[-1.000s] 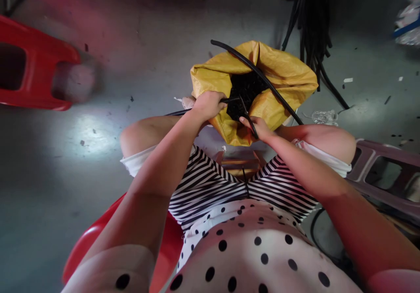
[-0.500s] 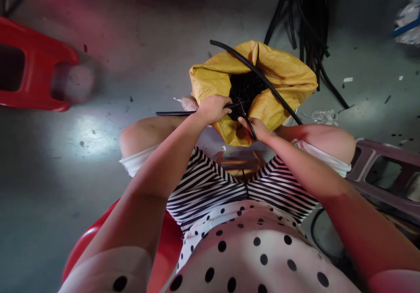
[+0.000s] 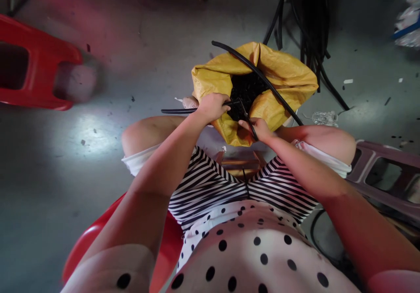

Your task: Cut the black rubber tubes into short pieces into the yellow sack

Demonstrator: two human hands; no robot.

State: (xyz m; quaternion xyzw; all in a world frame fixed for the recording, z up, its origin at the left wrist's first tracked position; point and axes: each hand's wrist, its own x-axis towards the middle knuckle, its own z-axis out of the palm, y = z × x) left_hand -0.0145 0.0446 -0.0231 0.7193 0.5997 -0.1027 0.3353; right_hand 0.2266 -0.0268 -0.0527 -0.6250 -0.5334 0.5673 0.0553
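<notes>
I sit over a yellow sack (image 3: 288,76) full of small black pieces. My left hand (image 3: 211,106) is closed round a black corrugated tube (image 3: 179,110) that sticks out to the left over my knee. My right hand (image 3: 260,128) grips a thin dark tool (image 3: 246,114), scissors or cutters by the look of it, with its tip at the tube's end over the sack's mouth. A longer black tube (image 3: 262,76) lies across the sack's opening.
A red plastic stool (image 3: 31,63) lies at the left on the grey floor. A bundle of black tubes (image 3: 311,26) hangs at the top right. A purple stool (image 3: 385,175) stands at my right, and clear plastic wrap (image 3: 324,117) lies near the sack.
My left hand has pushed the tube further through, so more of it sticks out to the left. The bundle of black tubes at the top has swung. My right hand has stayed put.
</notes>
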